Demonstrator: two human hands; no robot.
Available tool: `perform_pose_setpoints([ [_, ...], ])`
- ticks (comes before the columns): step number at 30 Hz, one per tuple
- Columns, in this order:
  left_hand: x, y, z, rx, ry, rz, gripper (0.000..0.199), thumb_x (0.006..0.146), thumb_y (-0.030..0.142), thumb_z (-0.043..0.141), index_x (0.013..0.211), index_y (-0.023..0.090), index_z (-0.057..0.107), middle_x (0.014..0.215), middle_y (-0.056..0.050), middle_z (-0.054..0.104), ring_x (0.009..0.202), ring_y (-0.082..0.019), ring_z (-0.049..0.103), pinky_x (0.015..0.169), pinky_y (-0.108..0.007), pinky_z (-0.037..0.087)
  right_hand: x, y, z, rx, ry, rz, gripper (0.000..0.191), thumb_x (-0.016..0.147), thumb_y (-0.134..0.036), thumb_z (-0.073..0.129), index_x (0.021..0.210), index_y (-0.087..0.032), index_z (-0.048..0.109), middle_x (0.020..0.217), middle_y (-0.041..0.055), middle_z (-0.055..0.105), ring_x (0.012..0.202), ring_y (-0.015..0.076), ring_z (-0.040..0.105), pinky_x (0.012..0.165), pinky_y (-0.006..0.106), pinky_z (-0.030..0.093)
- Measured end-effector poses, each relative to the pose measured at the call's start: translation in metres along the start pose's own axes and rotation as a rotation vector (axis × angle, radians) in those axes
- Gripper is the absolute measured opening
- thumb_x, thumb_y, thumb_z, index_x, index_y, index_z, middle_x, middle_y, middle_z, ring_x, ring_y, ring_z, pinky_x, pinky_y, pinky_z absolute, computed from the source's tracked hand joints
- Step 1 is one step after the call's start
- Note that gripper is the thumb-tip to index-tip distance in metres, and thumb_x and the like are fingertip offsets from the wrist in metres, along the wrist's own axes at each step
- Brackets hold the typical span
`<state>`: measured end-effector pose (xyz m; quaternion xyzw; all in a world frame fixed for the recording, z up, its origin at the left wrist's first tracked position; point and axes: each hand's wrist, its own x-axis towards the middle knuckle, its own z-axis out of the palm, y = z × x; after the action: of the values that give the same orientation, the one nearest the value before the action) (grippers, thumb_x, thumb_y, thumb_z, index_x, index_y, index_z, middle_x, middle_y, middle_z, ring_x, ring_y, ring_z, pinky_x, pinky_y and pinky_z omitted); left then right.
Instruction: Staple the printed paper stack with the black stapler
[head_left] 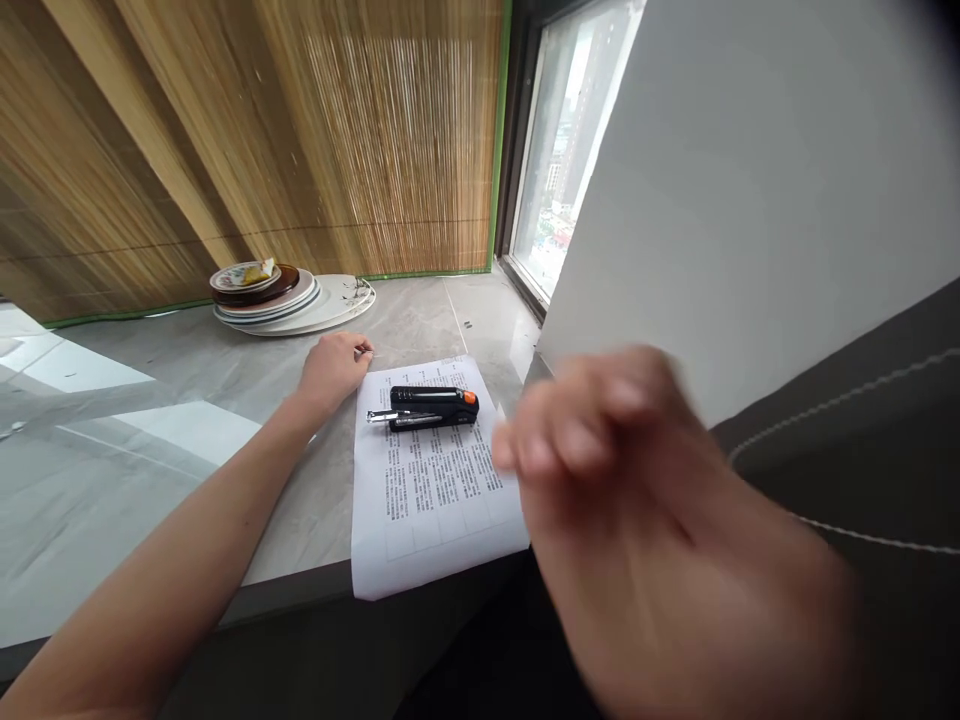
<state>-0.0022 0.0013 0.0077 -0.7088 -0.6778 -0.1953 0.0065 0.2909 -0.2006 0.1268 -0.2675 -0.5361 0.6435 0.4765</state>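
A black stapler [433, 408] with an orange mark lies on the printed paper sheets [442, 540], its silvery metal part sticking out to the left. My left hand [337, 365] rests on the counter beside the paper's far left corner. Its fingers are curled in, and what they pinch, if anything, is too small to name. Close to the camera, my right hand [600, 430] is raised right of the paper, blurred by motion. Its fingers are folded toward the palm, and anything inside them is hidden.
Stacked plates [266, 298] stand at the back left of the grey counter [405, 310]. Two tiny dark bits [467, 324] lie behind the paper. A bamboo blind [300, 130] hangs at the back, beside a window [562, 150] and a white wall [750, 180]. The paper overhangs the front edge.
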Motion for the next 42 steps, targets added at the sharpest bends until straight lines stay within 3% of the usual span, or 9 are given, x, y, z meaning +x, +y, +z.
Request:
perform_pose_setpoints([
  [5,-0.001,0.011,0.003,-0.283,0.142,-0.018,0.021,0.089,0.026,0.056,0.102,0.020,0.072,0.092,-0.008,0.078,0.077,-0.021,0.069,0.075,-0.031,0.050,0.109,0.029,-0.050,0.090,-0.110,-0.163,0.028,0.095,-0.045,0.061,0.084,-0.026,0.045,0.078,0.0018,0.039,0.073,0.0186,0.044,0.073,0.036,0.051],
  [9,-0.003,0.020,0.011,-0.665,0.082,0.001,0.027,0.092,0.028,0.050,0.105,0.018,0.071,0.066,0.000,0.059,0.054,-0.016,0.052,0.056,-0.027,0.040,0.146,0.062,-0.076,0.081,-0.230,-0.142,0.031,0.092,-0.045,0.063,0.081,-0.026,0.042,0.077,0.0012,0.038,0.070,0.0180,0.039,0.073,0.037,0.047],
  [12,-0.007,0.028,0.014,-0.961,-0.031,-0.027,0.025,0.091,0.027,0.051,0.102,0.016,0.070,0.058,0.004,0.043,0.049,-0.014,0.042,0.049,-0.027,0.033,0.148,0.078,-0.080,0.061,-0.228,-0.133,0.034,0.091,-0.049,0.062,0.081,-0.026,0.039,0.077,0.0013,0.038,0.071,0.0186,0.038,0.073,0.037,0.046],
  [15,-0.009,0.034,0.014,-1.129,-0.082,-0.029,0.024,0.092,0.027,0.053,0.103,0.015,0.071,0.065,0.002,0.048,0.054,-0.013,0.046,0.052,-0.027,0.039,0.145,0.084,-0.083,0.037,-0.219,-0.131,0.035,0.092,-0.051,0.060,0.081,-0.026,0.037,0.077,0.0012,0.038,0.070,0.0190,0.039,0.072,0.038,0.046],
  [23,-0.012,0.038,0.010,-0.986,-0.036,0.160,0.044,0.092,0.046,0.073,0.125,0.018,0.074,0.096,-0.008,0.077,0.083,-0.019,0.072,0.083,-0.035,0.060,0.141,0.108,-0.106,-0.518,-0.084,-0.165,0.042,0.089,-0.058,0.072,0.110,-0.026,0.054,0.111,0.0069,0.059,0.101,0.0225,0.055,0.088,0.037,0.050],
  [28,-0.014,0.031,0.005,-0.980,-0.215,0.197,0.039,0.080,0.048,0.085,0.107,0.019,0.083,0.106,-0.013,0.082,0.101,-0.029,0.078,0.096,-0.043,0.061,0.139,0.130,-0.101,-0.874,-0.288,-0.233,0.061,0.077,-0.048,0.088,0.129,-0.028,0.064,0.125,0.0078,0.065,0.116,0.0270,0.058,0.100,0.043,0.049],
  [31,-0.014,0.022,0.000,-0.913,-0.253,0.211,0.035,0.080,0.046,0.086,0.103,0.021,0.085,0.107,-0.012,0.082,0.104,-0.030,0.077,0.096,-0.042,0.061,0.137,0.136,-0.093,-0.943,-0.357,-0.247,0.042,0.083,-0.033,0.084,0.122,-0.027,0.070,0.112,0.0050,0.072,0.106,0.0247,0.066,0.096,0.040,0.051],
  [38,-0.015,0.020,0.000,-1.051,-0.193,0.175,0.037,0.076,0.044,0.090,0.103,0.019,0.084,0.107,-0.014,0.082,0.100,-0.031,0.078,0.088,-0.042,0.064,0.139,0.135,-0.104,-0.915,-0.011,-0.304,0.034,0.082,-0.020,0.080,0.115,-0.025,0.074,0.106,0.0045,0.076,0.097,0.0230,0.070,0.089,0.036,0.053],
  [42,-0.016,0.028,0.001,-0.941,-0.230,0.288,0.031,0.079,0.043,0.088,0.100,0.021,0.085,0.103,-0.011,0.083,0.097,-0.029,0.078,0.090,-0.041,0.062,0.143,0.133,-0.117,-0.854,0.029,-0.270,0.030,0.081,-0.023,0.081,0.111,-0.023,0.075,0.100,0.0035,0.078,0.092,0.0222,0.071,0.085,0.035,0.053],
])
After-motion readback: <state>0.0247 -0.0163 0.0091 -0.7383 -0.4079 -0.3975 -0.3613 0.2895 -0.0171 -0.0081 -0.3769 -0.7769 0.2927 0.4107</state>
